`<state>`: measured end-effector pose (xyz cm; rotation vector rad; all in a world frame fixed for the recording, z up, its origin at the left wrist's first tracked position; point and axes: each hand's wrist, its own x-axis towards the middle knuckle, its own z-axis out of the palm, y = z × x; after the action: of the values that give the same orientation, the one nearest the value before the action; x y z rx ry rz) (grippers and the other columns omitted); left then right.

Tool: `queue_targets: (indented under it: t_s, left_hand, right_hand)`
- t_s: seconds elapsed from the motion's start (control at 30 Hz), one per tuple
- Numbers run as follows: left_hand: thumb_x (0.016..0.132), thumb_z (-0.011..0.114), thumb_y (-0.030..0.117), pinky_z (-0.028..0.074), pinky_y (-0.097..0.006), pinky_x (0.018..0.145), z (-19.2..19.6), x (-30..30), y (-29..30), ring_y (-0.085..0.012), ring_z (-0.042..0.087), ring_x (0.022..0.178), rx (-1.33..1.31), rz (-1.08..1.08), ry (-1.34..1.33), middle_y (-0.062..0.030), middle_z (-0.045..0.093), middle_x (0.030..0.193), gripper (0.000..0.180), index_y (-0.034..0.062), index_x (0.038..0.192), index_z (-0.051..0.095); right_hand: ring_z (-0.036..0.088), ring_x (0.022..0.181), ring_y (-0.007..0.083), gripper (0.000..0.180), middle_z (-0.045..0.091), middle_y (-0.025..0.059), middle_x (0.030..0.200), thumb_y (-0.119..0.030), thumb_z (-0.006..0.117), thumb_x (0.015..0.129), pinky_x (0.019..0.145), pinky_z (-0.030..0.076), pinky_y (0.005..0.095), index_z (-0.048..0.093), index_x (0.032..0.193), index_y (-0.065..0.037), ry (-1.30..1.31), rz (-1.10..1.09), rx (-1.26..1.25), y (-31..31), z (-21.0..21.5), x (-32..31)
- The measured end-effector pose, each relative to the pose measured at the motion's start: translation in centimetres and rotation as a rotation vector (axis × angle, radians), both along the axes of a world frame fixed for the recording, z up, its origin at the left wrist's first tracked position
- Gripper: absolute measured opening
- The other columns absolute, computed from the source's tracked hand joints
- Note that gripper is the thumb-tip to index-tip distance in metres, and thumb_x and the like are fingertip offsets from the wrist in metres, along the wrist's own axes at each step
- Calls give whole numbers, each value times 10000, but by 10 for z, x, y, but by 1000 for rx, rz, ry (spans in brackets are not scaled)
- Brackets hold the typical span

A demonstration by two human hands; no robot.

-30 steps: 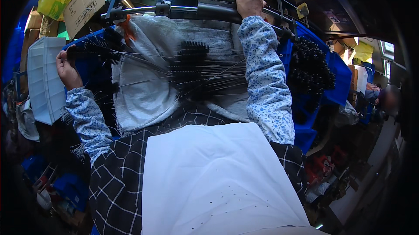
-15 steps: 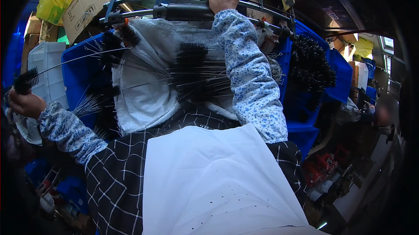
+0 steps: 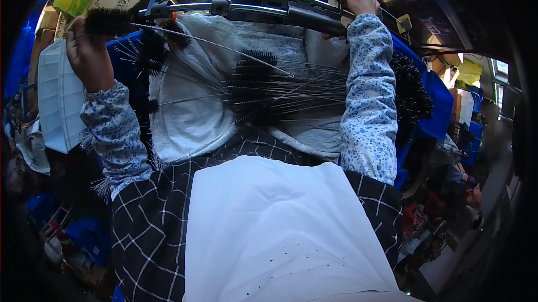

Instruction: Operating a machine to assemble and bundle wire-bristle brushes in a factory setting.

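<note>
Bottle brush (image 3: pixel 109 21), black-bristled on a twisted wire stem, is gripped in the closed left hand (image 3: pixel 89 55) near the machine frame's (image 3: pixel 224 5) left end, while the right hand (image 3: pixel 358 2) clasps the frame's right end; feeding the stem in likely calls for careful alignment

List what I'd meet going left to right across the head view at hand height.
White plastic tray → left hand gripping a black wire brush → pile of black brushes on grey cloth → right hand on the metal frame → blue bin.
</note>
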<state>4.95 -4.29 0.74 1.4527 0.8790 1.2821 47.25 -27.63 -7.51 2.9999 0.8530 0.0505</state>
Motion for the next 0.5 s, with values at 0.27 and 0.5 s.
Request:
queue_targets:
  t_s: [0.27,0.5]
  left_hand:
    - [858,424,199,469,-209,515,-6,58,-51,-118,560,611,-168,-396,-88,-75,548,765,210,14,955,432]
    - [863,395,254,468,-195,482,-42,111,-118,-115,563,550,-50,-494,-58,-84,540,730,247,12,909,387]
  right_hand:
    - [558,821,237,332,578,142,910,-295,479,821,717,434,310,514,1080,-91,742,324,439,-67,85,-58]
    - [571,734,295,285,591,169,796,-212,430,836,662,440,350,492,1044,-27,905,602,666,5,67,-205]
